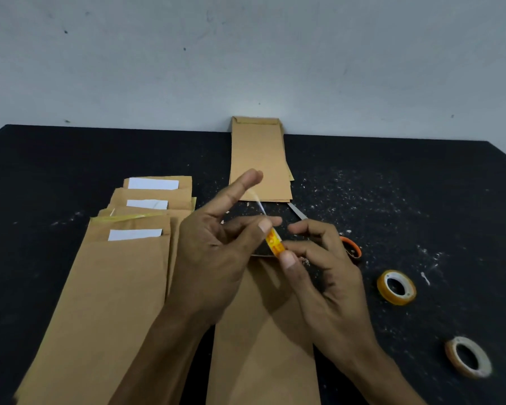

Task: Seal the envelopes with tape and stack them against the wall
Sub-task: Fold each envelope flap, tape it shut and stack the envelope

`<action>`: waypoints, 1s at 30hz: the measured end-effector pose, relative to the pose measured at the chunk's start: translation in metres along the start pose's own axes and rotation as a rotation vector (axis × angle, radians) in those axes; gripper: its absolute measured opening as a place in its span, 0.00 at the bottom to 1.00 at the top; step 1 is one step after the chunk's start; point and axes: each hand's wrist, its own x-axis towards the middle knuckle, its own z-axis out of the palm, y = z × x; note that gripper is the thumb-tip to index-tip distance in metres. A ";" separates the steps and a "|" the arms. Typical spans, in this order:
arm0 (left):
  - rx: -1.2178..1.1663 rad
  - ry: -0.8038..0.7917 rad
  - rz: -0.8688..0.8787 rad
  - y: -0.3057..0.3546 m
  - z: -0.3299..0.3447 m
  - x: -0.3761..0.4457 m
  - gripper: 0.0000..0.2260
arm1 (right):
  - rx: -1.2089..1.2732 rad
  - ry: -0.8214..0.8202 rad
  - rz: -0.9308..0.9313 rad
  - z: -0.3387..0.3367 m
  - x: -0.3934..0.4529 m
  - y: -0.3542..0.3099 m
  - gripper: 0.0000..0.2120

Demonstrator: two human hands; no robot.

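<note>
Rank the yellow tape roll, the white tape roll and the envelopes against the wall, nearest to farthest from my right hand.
From the right hand:
1. Yellow tape roll, just to its right.
2. White tape roll, farther right, near the table's front.
3. Envelopes against the wall, beyond the hands.

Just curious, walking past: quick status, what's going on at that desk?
Right hand pinches small orange tape roll; left hand draws out clear tape strip. Brown paper envelope beneath, unsealed. Sealed stack at wall. Nothing in the way.
</note>
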 end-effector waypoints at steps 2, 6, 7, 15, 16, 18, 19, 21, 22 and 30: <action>0.083 0.075 0.039 0.000 0.002 -0.001 0.24 | -0.001 -0.016 0.004 0.002 -0.002 -0.001 0.10; 0.128 0.222 0.093 -0.002 0.004 -0.002 0.23 | 0.036 -0.005 0.043 0.007 -0.002 -0.004 0.10; 0.144 0.239 0.107 -0.001 0.003 -0.001 0.23 | 0.036 0.001 0.057 0.007 -0.002 -0.005 0.12; 0.173 0.056 0.126 0.007 0.008 0.001 0.36 | -0.011 0.063 0.031 -0.002 -0.003 -0.002 0.12; 0.177 0.042 0.126 0.008 0.009 0.002 0.37 | -0.008 0.066 0.028 -0.004 -0.002 -0.004 0.14; 0.193 0.029 0.120 0.008 0.009 0.003 0.38 | 0.001 0.080 0.035 -0.008 -0.001 -0.006 0.16; 0.199 0.021 0.112 0.008 0.009 0.003 0.38 | -0.004 0.105 0.041 -0.013 0.000 -0.006 0.14; 0.206 -0.005 0.082 0.008 0.008 0.003 0.38 | -0.123 0.188 0.046 -0.025 0.002 -0.002 0.08; 0.216 -0.026 0.069 0.008 0.007 0.003 0.38 | -0.276 0.221 0.049 -0.033 0.005 0.001 0.05; 0.246 -0.160 -0.003 0.004 0.010 0.002 0.38 | -0.985 -0.139 0.502 -0.051 0.028 -0.005 0.08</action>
